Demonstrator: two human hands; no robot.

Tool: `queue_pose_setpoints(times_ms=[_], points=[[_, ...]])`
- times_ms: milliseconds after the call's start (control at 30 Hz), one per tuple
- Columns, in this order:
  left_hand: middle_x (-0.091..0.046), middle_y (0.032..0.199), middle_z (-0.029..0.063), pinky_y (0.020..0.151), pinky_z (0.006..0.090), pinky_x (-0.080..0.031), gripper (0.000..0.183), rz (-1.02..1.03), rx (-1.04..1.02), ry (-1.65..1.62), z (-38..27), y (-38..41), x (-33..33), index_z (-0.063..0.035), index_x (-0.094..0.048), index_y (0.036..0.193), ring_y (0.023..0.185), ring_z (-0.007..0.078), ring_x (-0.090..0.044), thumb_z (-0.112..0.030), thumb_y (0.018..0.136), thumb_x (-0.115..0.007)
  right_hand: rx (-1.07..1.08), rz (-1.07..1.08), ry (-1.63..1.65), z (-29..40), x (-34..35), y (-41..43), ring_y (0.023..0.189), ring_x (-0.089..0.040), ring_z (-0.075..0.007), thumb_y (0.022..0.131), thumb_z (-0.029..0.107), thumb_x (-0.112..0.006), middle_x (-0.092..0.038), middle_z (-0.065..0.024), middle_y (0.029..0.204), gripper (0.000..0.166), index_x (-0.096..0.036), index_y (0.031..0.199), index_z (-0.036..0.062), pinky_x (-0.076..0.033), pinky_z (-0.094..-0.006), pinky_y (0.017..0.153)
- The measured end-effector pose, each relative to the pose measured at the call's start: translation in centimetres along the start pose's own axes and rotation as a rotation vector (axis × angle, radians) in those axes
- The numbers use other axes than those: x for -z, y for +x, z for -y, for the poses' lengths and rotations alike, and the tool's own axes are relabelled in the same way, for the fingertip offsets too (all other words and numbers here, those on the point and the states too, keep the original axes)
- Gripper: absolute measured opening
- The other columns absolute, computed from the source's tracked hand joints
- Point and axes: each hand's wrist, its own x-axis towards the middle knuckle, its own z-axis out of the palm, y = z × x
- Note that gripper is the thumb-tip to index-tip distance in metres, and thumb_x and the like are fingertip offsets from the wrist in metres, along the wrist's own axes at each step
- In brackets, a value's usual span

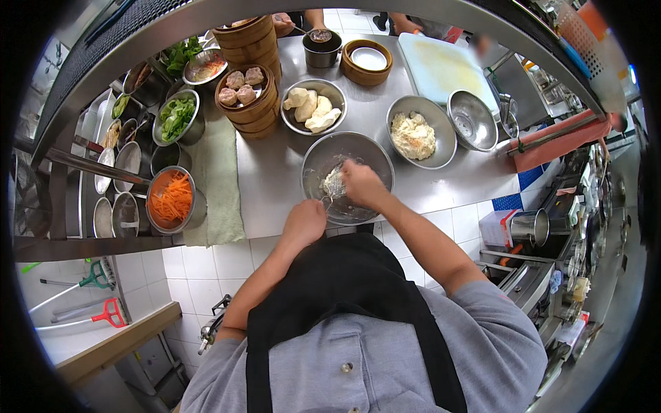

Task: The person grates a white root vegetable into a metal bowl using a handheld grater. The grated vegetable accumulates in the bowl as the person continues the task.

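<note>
My left hand (305,222) is closed at the near left rim of a steel mixing bowl (379,155), around what looks like the thin wire handle of a small strainer (334,181). Over the bowl, my right hand (363,185) is bunched at the strainer's right side; its fingertips are blurred, so its grip cannot be told. Pale mash lies on the mesh. Behind the bowl stands a steel bowl (342,98) of pale peeled chunks (321,109). Off to the right, another steel bowl (447,155) holds a pale, crumbly mash (413,135).
Bamboo steamers (253,116) with dumplings stand at the back left, near bowls of shredded carrot (171,199) and lettuce (177,120). A steel colander (472,121) leans by a cutting board (444,67). Across the table, another person's hand holds a ladle over a pot (323,57).
</note>
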Motion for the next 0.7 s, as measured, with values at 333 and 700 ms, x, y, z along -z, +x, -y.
queue_pose_setpoints(times_ms=[333,700], points=[[-0.069,0.087,0.0271,0.084,0.0565,-0.048,0.042,-0.044,-0.035,0.038,0.5,0.3,-0.8,0.004,-0.068,0.083,0.087,0.0473,-0.065,-0.024,0.1,-0.042,0.026,-0.027,0.06,0.0,-0.9,0.2,0.093,-0.064,-0.049,0.095,0.017,-0.055,-0.067,-0.0293,0.091,0.017,-0.056,0.101,0.001,-0.049,-0.057,0.082],[-0.068,0.087,0.0287,0.083,0.0564,-0.048,0.042,-0.049,-0.024,0.022,0.7,0.1,-1.0,0.0044,-0.068,0.085,0.087,0.0481,-0.064,-0.024,0.101,-0.042,0.043,0.0,0.067,0.3,-0.5,-0.7,0.095,-0.064,-0.0476,0.097,0.018,-0.056,-0.066,-0.0294,0.093,0.018,-0.058,0.101,-0.0001,-0.05,-0.0531,0.083]])
